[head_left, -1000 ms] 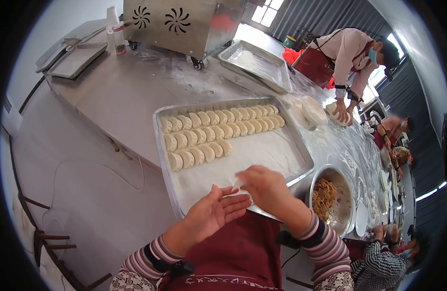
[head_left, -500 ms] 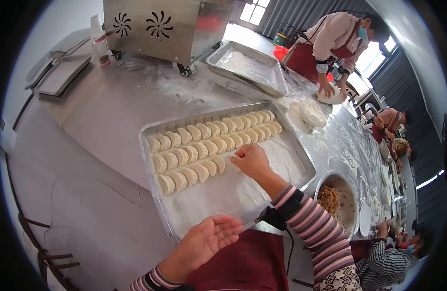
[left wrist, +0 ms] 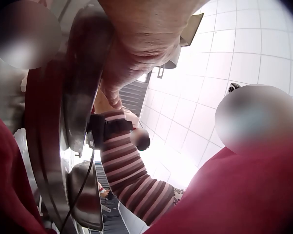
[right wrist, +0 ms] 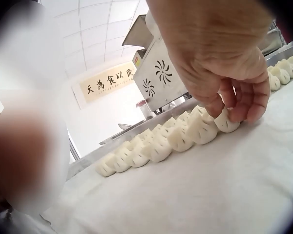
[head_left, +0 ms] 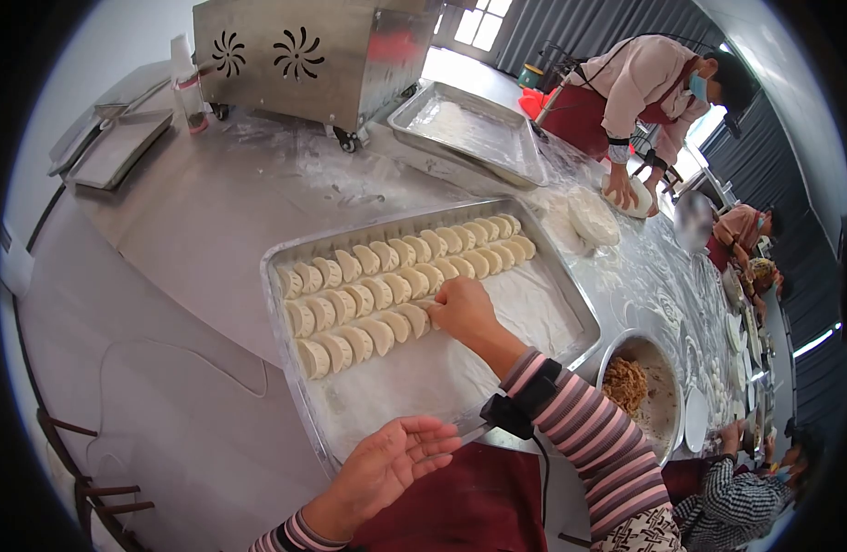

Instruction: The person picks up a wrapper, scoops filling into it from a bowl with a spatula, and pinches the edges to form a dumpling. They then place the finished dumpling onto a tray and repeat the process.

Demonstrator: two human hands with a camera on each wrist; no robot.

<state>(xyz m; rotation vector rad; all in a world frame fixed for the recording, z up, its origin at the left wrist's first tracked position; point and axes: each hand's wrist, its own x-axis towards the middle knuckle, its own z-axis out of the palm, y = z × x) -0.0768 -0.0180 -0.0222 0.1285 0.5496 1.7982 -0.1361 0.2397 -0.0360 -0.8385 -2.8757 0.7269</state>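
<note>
A metal tray lined with a white sheet holds three rows of pleated dumplings. At the inner end of the nearest row, my right hand pinches a dumpling between thumb and fingertips. That dumpling stands close beside its neighbour on the sheet, as the right wrist view shows. My left hand hangs by the tray's near edge, palm turned inward, fingers extended, holding nothing. In the left wrist view, the left hand appears beside the tray's metal side.
Right of the tray sits a metal bowl with brown filling. Farther back are a dough lump, a second tray and a steel machine. A person kneads dough across the floured table; others work along the right.
My right hand has left the left palm and carried a dumpling over the tray, then moved slightly left to the row's end. The left hand has lowered slightly, staying empty.
</note>
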